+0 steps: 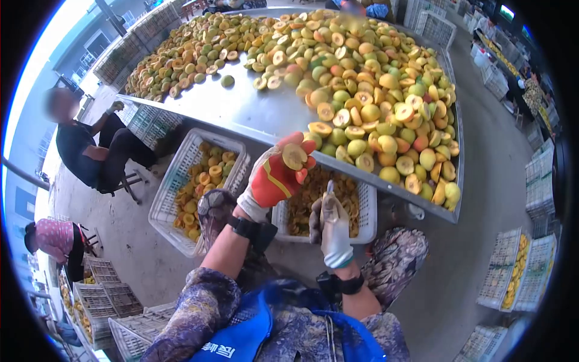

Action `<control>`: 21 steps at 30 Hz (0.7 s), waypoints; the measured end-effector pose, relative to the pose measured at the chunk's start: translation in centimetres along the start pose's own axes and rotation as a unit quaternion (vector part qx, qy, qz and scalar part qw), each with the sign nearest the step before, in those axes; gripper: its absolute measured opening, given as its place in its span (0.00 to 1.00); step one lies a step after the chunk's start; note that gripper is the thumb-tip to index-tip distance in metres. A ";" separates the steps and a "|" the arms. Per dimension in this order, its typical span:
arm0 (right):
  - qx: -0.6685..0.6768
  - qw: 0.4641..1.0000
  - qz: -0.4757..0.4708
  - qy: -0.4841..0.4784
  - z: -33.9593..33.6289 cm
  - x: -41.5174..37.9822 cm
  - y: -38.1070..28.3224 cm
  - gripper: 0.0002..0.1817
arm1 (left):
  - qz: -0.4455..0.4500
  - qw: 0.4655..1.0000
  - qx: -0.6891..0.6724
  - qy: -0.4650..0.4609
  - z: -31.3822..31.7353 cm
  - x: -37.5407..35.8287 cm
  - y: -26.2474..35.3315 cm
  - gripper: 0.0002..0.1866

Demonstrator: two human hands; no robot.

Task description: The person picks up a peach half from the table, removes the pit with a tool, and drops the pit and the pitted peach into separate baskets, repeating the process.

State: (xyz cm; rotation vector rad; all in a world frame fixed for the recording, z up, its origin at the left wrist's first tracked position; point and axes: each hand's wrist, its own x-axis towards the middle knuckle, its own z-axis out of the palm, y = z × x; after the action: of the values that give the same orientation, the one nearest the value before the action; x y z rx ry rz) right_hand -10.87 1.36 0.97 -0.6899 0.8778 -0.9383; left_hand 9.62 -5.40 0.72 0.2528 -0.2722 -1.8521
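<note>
My left hand (275,176), in a red and white glove, is closed around a halved yellow peach (295,156), its cut face turned up. In its dirty white glove, my right hand (333,224) grips a small metal-tipped tool (330,187) pointing upward; the rest of the tool is hidden by the fingers. The two hands are apart. Beneath them stands a white crate (369,220) with brownish pits or scraps (306,211) in it. Just beyond is a metal table (241,123) heaped with whole and halved peaches (362,90).
Left of my knees, another white crate (160,208) holds peach halves (202,181). A seated person (81,148) is at the table's left side, and another person in pink (55,238) is farther back. Crates of fruit (502,265) stand on the right floor. The table's metal edge (386,187) runs close to my hands.
</note>
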 end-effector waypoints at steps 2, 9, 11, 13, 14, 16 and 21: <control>-0.050 0.998 -0.037 -0.010 0.1 -0.6 -0.2 0.29 | -0.015 1.000 0.005 -0.019 -2.2 -1.2 -1.8 0.26; -0.200 0.972 -0.125 -0.008 -0.3 -0.1 0.7 0.21 | 0.057 0.932 0.342 0.105 1.9 -4.0 -5.9 0.30; -0.242 0.965 -0.104 -0.005 -0.2 -0.3 0.3 0.21 | 0.077 0.937 0.321 0.112 1.6 -3.9 -6.5 0.30; -0.300 0.941 -0.154 0.002 -0.7 0.4 1.6 0.22 | 0.072 0.927 0.345 0.130 1.9 -4.0 -6.7 0.30; -0.329 0.927 -0.178 0.005 -0.9 0.7 2.1 0.22 | 0.071 0.921 0.357 0.140 2.0 -4.0 -6.8 0.30; -0.318 0.929 -0.190 0.006 -0.5 0.4 1.9 0.23 | 0.062 0.930 0.332 0.145 2.0 -4.0 -6.8 0.28; -0.319 0.933 -0.164 0.005 -0.8 0.6 3.0 0.23 | 0.070 0.923 0.351 0.142 1.9 -3.6 -7.4 0.27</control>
State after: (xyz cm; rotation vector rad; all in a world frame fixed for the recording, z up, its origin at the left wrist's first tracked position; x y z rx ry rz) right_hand -10.25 2.05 -2.08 -1.4268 1.1084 -0.9491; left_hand 3.39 0.31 0.32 0.9609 -0.7275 -1.4889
